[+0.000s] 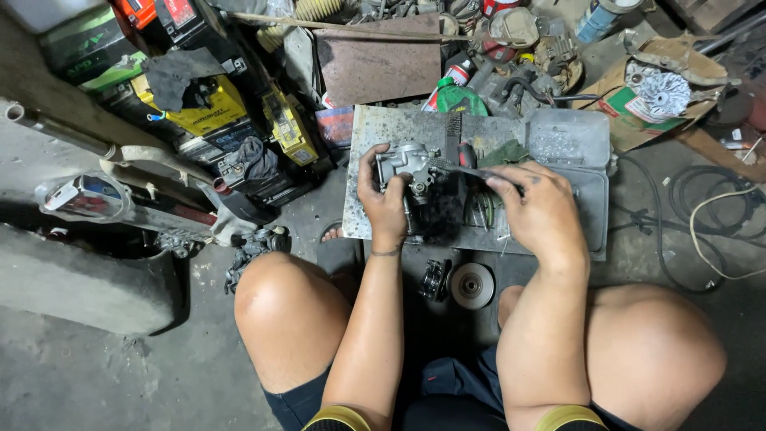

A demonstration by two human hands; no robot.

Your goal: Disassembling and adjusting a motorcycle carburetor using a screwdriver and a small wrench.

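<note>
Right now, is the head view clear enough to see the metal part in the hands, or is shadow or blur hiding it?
Head view: metal part in the left hand is lit and fairly sharp; right hand holds a thin dark tool, slightly soft; deep shadow under the tray between the knees; edges bend slightly.

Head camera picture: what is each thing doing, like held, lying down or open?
left hand: closed around the carburetor.
carburetor: held up over the tray, metal, grimy.
right hand: gripping a thin tool.
thin tool: tip touching the carburetor.
metal tray: lying flat, dirty.
grey plastic case: open, lid up.
round disc: lying flat on the floor.
</note>
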